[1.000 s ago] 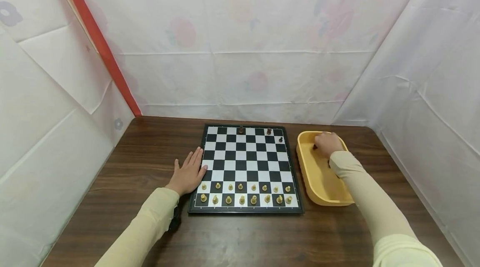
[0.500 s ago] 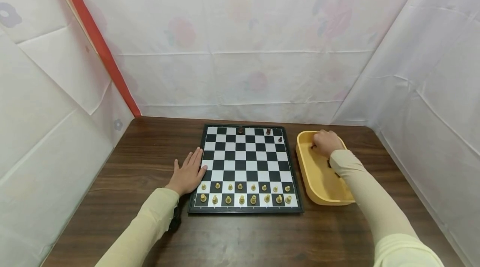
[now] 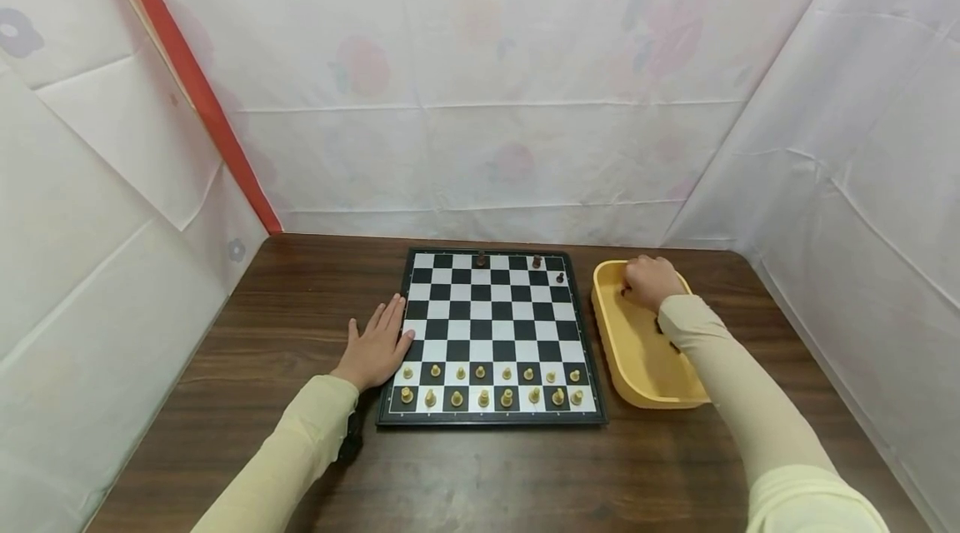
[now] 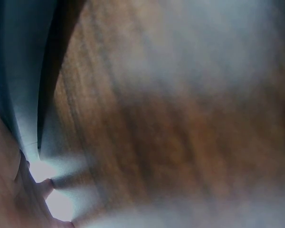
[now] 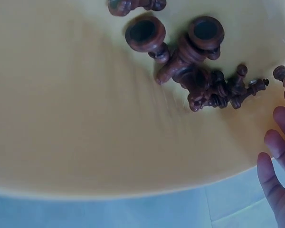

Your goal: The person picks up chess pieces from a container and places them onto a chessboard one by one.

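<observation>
Right hand [image 3: 651, 281]: inside the far end of the yellow tray [image 3: 626, 358], fingers [image 5: 275, 147] loosely curled, holding nothing visible.
Dark chess pieces [image 5: 199, 71]: heaped on the tray floor, just left of the fingertips, apart from them.
Left hand [image 3: 375, 346]: flat on the table [image 3: 480, 475], fingers straight, touching the chessboard [image 3: 491, 333] at its left edge.

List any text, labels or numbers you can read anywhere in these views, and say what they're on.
No readable text in any view.
Chessboard: tiny pale marks along its dark border, too small to read.
Yellow tray: no label shows; right hand is inside it.
Dark pieces in the tray: no markings.
Wall sheets: faint flower prints only, no words.
Left wrist view: blurred, nothing legible; left hand lies flat by the board.
</observation>
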